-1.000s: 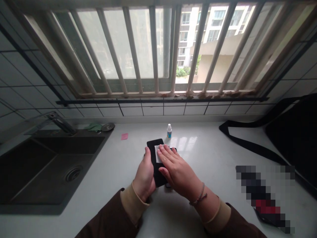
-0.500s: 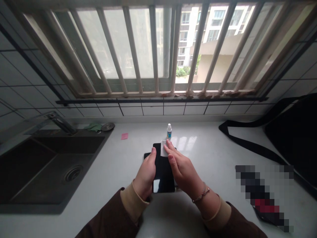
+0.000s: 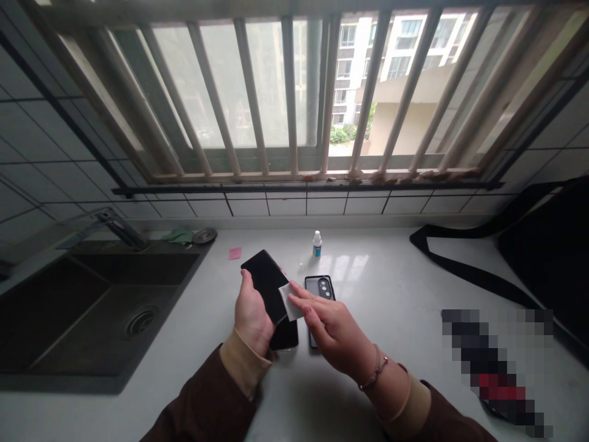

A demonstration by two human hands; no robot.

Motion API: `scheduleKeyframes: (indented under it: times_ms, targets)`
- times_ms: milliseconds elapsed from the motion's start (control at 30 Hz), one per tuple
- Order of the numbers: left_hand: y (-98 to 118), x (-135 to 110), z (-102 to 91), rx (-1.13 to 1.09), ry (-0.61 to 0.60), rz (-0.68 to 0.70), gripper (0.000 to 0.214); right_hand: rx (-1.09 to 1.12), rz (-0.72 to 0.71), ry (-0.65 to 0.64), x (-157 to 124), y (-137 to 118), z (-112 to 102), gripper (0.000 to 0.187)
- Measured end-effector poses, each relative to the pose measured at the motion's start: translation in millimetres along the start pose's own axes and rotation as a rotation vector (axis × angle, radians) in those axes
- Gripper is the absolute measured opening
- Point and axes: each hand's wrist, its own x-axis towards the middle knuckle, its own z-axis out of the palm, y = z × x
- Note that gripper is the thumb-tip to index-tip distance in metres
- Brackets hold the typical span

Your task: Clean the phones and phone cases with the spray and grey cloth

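My left hand [image 3: 252, 314] grips a black smartphone [image 3: 265, 277], its thumb along the left edge. The phone is raised off the counter with its top slanted to the left. A small white wipe [image 3: 289, 302] with a jagged edge is held under the fingers of my right hand [image 3: 343, 334], pressed to the phone's right edge. Beneath the raised phone, another dark phone-like slab [image 3: 288, 336] lies on the counter. A phone case [image 3: 315, 285] with camera cut-outs lies partly hidden behind my right hand.
A small white dropper bottle [image 3: 317, 247] stands behind the case. A pink paper slip [image 3: 235, 253] lies farther left, near the sink [image 3: 115, 383] and its faucet [image 3: 122, 228]. On the right are a black bag [image 3: 543, 239] with its strap and a blurred-out object [image 3: 497, 368].
The phone has swung left and its top now slants leftward. The wipe has moved from its upper face to the right edge. The case and the slab beneath have come into view.
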Motion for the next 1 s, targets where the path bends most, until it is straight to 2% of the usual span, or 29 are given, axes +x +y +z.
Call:
scheduleKeyframes:
  times_ms: [133,333,533,633,833,1000]
  targets:
    - [0.6,-1.0,0.7,-0.041,-0.061,-0.039,0.066,0.021,0.0,0.039,0.3,1.5,2.0,0.042]
    - [-16.1,-14.5,2.1,0.104,-0.206,-0.275,0.057,-0.054,0.012,0.134,1.4,7.6,2.7,0.044]
    - [-23.2,-20.3,1.4,0.238,-0.225,-0.208,0.041,-0.143,0.063,0.232,3.2,13.2,-2.4,0.044]
    - [-21.8,-19.9,-0.1,0.352,-0.286,-0.193,0.036,-0.148,0.102,0.278,3.7,16.9,-5.9,0.043]
    - [-18.7,-17.5,-6.9,0.611,-0.44,-0.161,0.043,-0.076,0.183,0.322,5.3,22.9,-12.4,0.043]
    - [-12.1,-19.0,-8.1,0.716,-0.54,-0.213,0.046,0.072,0.27,0.35,6.9,24.6,-20.4,0.042]
